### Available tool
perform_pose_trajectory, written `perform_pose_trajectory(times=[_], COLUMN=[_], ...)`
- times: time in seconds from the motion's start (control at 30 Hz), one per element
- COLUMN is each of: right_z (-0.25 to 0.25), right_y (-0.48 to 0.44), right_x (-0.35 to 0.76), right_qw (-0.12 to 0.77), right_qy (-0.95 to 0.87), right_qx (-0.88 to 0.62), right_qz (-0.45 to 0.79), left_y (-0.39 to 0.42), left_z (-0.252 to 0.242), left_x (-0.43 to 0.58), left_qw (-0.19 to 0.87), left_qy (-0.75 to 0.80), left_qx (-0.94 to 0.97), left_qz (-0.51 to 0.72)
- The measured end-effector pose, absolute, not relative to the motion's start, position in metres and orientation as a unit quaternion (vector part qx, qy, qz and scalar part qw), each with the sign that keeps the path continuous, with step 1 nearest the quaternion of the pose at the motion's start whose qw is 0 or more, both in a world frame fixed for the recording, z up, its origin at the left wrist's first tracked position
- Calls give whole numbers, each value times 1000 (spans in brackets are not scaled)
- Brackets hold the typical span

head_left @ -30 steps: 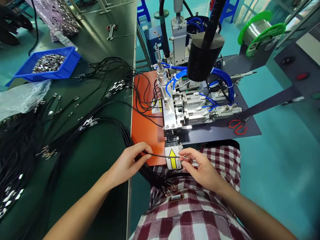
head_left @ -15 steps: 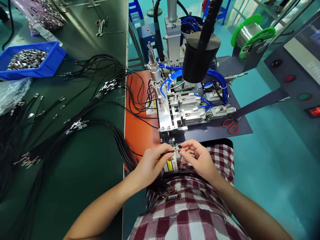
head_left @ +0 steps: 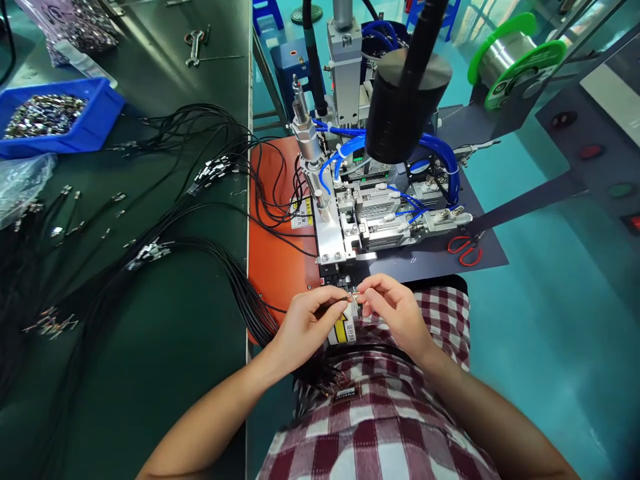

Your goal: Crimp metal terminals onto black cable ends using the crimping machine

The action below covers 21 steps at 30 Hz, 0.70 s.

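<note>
My left hand (head_left: pixel 311 325) pinches a thin black cable (head_left: pixel 342 299) between thumb and fingertips, close to its stripped end. Fine coloured wires come out of that end toward my right hand (head_left: pixel 395 308), whose thumb and fingers are closed on them. Both hands meet in front of the machine (head_left: pixel 380 223), just above a white and yellow label (head_left: pixel 343 329). Under my left wrist, a bundle of black cables (head_left: pixel 320 373) with bare wire ends lies across the checked apron. The exact wire tips are hidden by my fingers.
Black cables (head_left: pixel 235 280) with metal connectors run over the green table (head_left: pixel 190 373) at left. A blue bin (head_left: pixel 95 137) holds small metal parts. Red-handled scissors (head_left: pixel 465 250) lie beside the machine; a green spool (head_left: pixel 530 60) of solder-like wire stands behind.
The fingers of my right hand have shifted slightly on the wires, a little up and left. My left hand keeps its pinch on the cable. The view has turned slightly.
</note>
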State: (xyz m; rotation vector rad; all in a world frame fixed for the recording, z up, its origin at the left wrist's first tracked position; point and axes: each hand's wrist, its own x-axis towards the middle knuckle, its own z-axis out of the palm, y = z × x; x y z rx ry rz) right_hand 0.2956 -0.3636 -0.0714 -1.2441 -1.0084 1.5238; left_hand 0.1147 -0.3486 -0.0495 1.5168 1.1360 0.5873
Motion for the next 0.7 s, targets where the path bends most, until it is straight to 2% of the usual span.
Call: perform_pose_trajectory(times=[0.13, 0.37, 0.7], right_z=[-75, -81, -83], right_y=[-368, -372, -372], right_x=[298, 290, 279], right_qw=[466, 466, 452], right_qy=[-394, -363, -327], right_qx=[-513, -467, -451], right_qz=[604, 658, 697], left_y=[-347, -351, -351], left_z=[-47, -49, -49], left_x=[115, 116, 117], left_qw=[524, 588, 606], left_qy=[479, 505, 500], left_qx=[653, 563, 534], left_qz=[263, 288, 311])
